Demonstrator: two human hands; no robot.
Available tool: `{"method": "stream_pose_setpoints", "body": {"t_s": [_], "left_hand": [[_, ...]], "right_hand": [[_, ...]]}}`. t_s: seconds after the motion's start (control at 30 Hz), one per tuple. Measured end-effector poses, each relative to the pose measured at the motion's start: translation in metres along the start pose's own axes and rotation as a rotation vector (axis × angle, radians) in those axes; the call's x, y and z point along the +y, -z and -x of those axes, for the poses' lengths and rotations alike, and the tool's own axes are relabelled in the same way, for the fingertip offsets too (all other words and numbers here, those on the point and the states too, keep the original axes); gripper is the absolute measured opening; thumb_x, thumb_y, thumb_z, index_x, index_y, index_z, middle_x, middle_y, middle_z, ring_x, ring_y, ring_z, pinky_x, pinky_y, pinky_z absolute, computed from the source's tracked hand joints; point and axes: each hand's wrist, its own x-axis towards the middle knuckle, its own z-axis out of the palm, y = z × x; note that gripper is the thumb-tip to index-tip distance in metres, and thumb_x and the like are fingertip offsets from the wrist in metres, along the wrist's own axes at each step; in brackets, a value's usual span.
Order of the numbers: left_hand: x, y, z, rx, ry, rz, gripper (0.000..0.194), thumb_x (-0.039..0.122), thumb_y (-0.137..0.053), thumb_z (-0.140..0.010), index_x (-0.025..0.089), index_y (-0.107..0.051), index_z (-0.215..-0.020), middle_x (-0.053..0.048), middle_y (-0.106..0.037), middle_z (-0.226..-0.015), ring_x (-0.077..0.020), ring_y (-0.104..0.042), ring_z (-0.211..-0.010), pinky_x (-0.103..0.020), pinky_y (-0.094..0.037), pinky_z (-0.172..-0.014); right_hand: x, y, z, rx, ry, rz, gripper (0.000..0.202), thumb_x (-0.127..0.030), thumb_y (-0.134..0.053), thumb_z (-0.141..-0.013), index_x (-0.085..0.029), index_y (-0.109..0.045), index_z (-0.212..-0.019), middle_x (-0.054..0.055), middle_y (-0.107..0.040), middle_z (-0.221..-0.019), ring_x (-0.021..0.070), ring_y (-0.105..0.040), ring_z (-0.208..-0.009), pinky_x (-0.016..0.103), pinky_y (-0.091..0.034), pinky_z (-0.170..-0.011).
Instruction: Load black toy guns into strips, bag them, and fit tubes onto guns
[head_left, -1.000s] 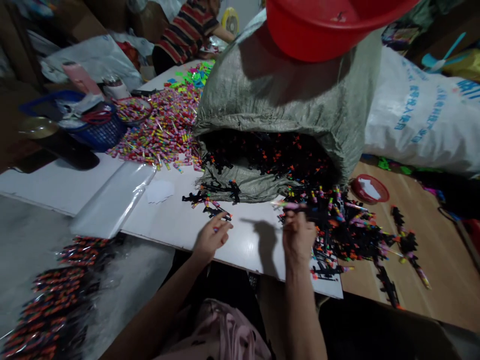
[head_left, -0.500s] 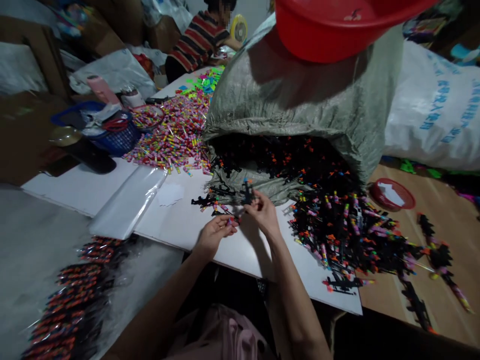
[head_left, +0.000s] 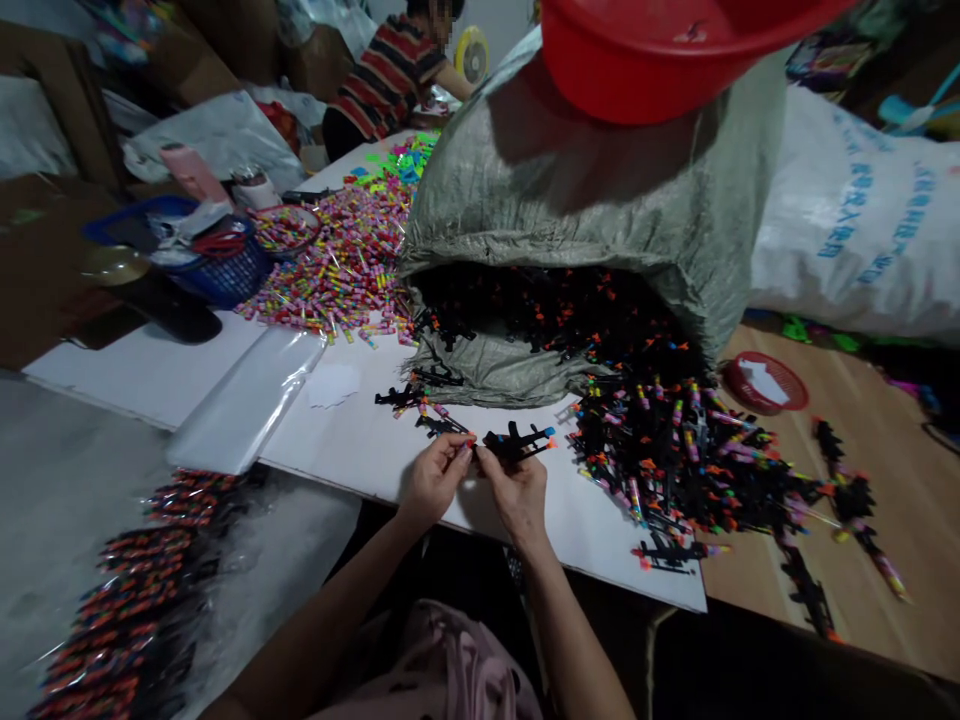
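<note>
Over the front of the white table [head_left: 360,440], my right hand [head_left: 519,495] grips a black toy gun [head_left: 517,441] with blue and orange tips, held level with its muzzle to the right. My left hand [head_left: 433,480] is closed in a pinch on a small reddish-pink tube [head_left: 468,443], mostly hidden by the fingers. The tube is right at the gun's rear end; I cannot tell whether they are joined. Just beyond my hands lie a few more black toy guns [head_left: 397,399]. Behind them, an open woven sack [head_left: 585,190] spills more toy guns.
A heap of guns with colourful tubes [head_left: 697,460] lies right. Loose tubes [head_left: 352,260] cover the table's left rear beside a blue basket [head_left: 225,265]. Clear plastic bags [head_left: 247,400] lie left. A red basin [head_left: 637,70] tops the sack. A person in stripes [head_left: 390,80] works behind.
My right hand has lowered the toy gun and turned it from upright to level, bringing its rear end to the tube in my left hand. The view has shifted slightly.
</note>
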Motion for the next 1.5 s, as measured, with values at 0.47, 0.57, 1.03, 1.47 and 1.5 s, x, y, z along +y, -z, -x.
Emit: {"method": "stream_pose_setpoints", "body": {"t_s": [0.47, 0.57, 1.03, 1.47, 1.5], "left_hand": [[-0.007, -0.009, 0.032, -0.083, -0.223, -0.409, 0.031, 0.027, -0.049, -0.086, 0.018, -0.063, -0.112, -0.011, -0.069, -0.103, -0.0206, -0.064, -0.096, -0.032, -0.050, -0.086], [-0.002, 0.005, 0.015, -0.021, -0.185, -0.355, 0.040, 0.029, -0.058, -0.079, 0.020, -0.061, -0.118, -0.010, -0.066, -0.113, -0.0232, -0.060, -0.104, -0.036, -0.047, -0.093], [-0.027, 0.057, -0.039, -0.132, -0.280, -1.196, 0.034, 0.002, -0.039, -0.082, 0.018, -0.063, -0.101, -0.011, -0.062, -0.101, -0.0232, -0.059, -0.096, -0.039, -0.048, -0.090], [-0.035, 0.033, -0.020, -0.056, -0.051, -0.414, 0.016, 0.020, -0.051, -0.081, 0.019, -0.066, -0.084, -0.004, -0.065, -0.076, -0.0164, -0.061, -0.072, -0.029, -0.050, -0.070], [-0.035, 0.029, -0.020, -0.008, 0.036, -0.325, 0.014, 0.022, -0.053, -0.079, 0.018, -0.066, -0.084, -0.003, -0.065, -0.072, -0.0153, -0.061, -0.067, -0.027, -0.049, -0.065]], "right_hand": [[0.013, 0.026, 0.002, 0.082, -0.126, -0.128, 0.029, -0.047, -0.070, -0.060, -0.020, -0.060, -0.065, -0.001, -0.059, -0.049, 0.0138, -0.054, -0.044, 0.027, -0.046, -0.046], [0.003, 0.066, -0.026, 0.346, 0.059, -0.214, 0.030, -0.050, -0.063, -0.070, -0.021, -0.059, -0.080, 0.000, -0.063, -0.065, 0.0130, -0.057, -0.053, 0.025, -0.046, -0.049], [0.033, -0.020, -0.025, -0.430, 0.438, 0.967, 0.033, -0.017, -0.039, -0.091, -0.014, -0.061, -0.115, 0.012, -0.066, -0.102, 0.0239, -0.056, -0.093, 0.036, -0.043, -0.085], [0.042, 0.013, -0.035, -0.245, 0.022, 0.079, 0.038, -0.053, -0.055, -0.076, -0.019, -0.065, -0.089, 0.002, -0.065, -0.070, 0.0159, -0.057, -0.062, 0.029, -0.047, -0.061], [0.041, 0.014, -0.034, -0.202, -0.018, -0.032, 0.042, -0.054, -0.058, -0.073, -0.019, -0.064, -0.096, 0.001, -0.066, -0.072, 0.0152, -0.057, -0.062, 0.029, -0.047, -0.061]]}}
